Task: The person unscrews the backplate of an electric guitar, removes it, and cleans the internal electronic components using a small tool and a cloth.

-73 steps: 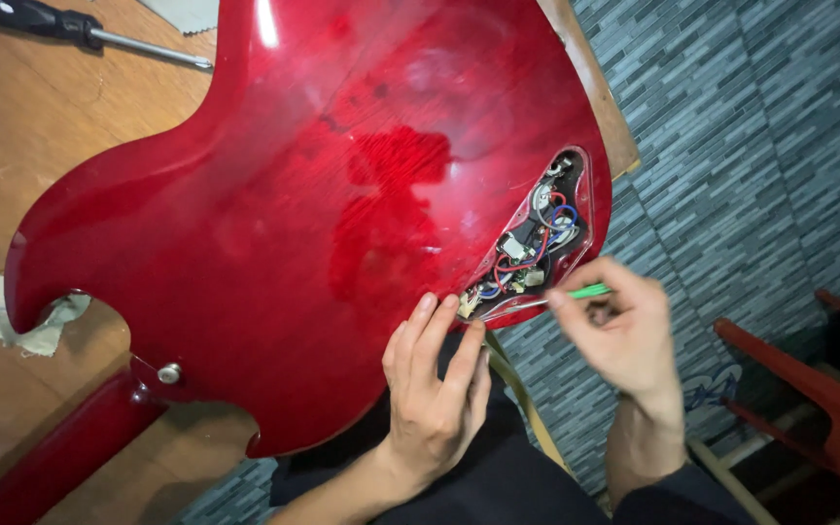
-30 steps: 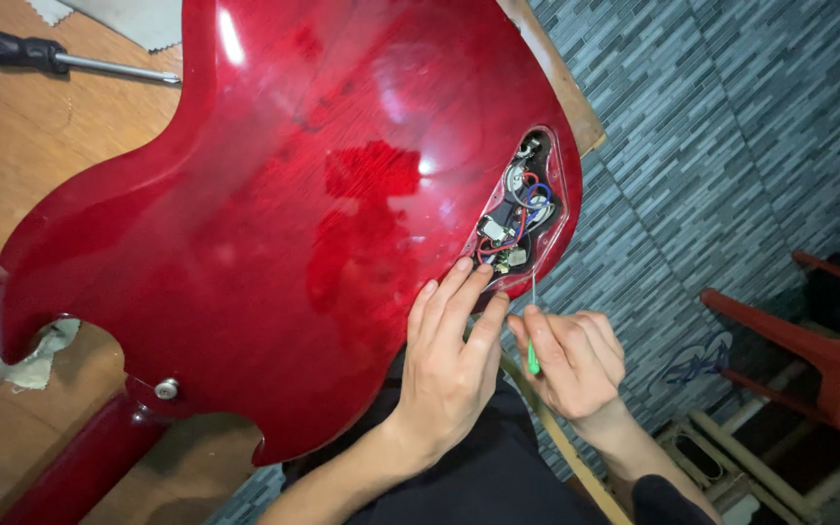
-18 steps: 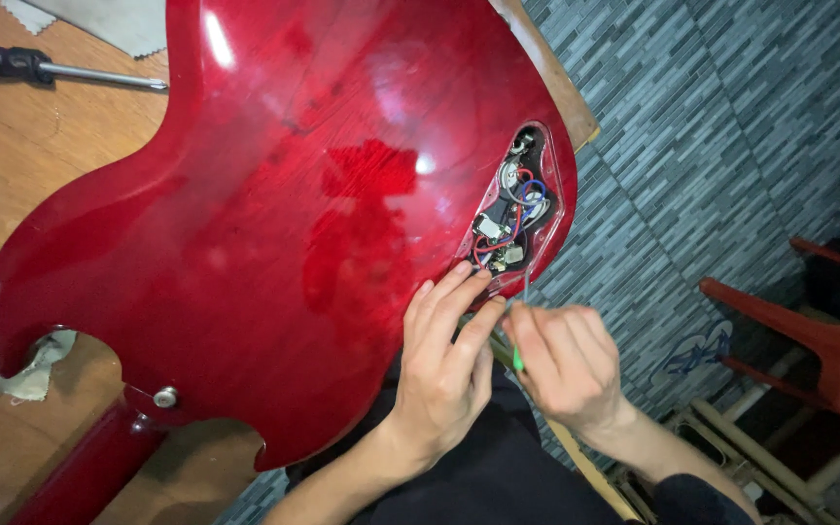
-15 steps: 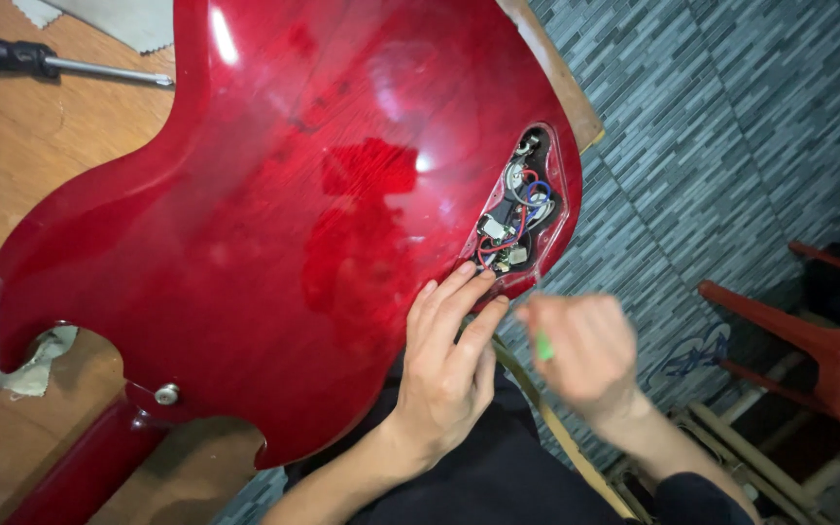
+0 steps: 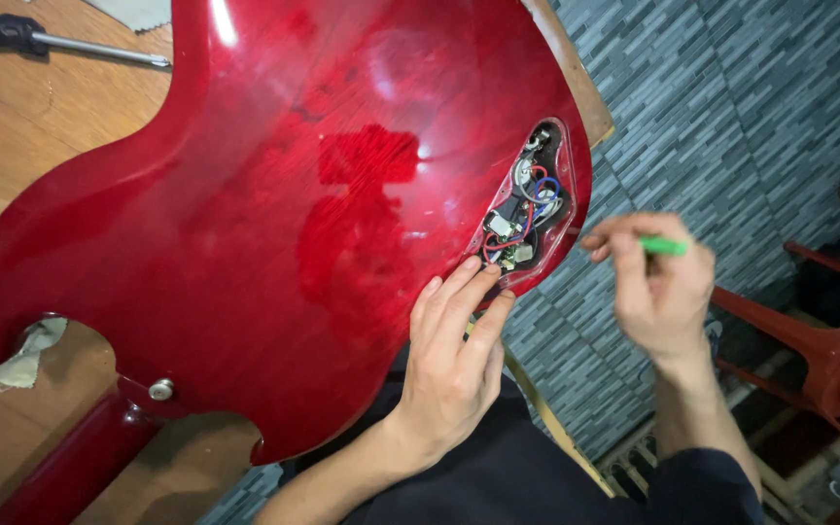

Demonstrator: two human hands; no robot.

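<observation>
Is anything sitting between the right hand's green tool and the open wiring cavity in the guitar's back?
Nothing visible does. The right hand holds the green tool off the body's edge, over the tiled floor, with open air between it and the wiring cavity. The left hand rests flat on the red guitar body, fingertips just below the cavity, not across it.

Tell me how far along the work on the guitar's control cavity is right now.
Done: the cavity in the red guitar body is uncovered, wires exposed. In hand: the left hand rests flat on the body with fingertips at the cavity's lower edge; the right hand holds a green-handled tool just off the cavity. Left: no cover is in view, so the cavity remains to be closed.
</observation>
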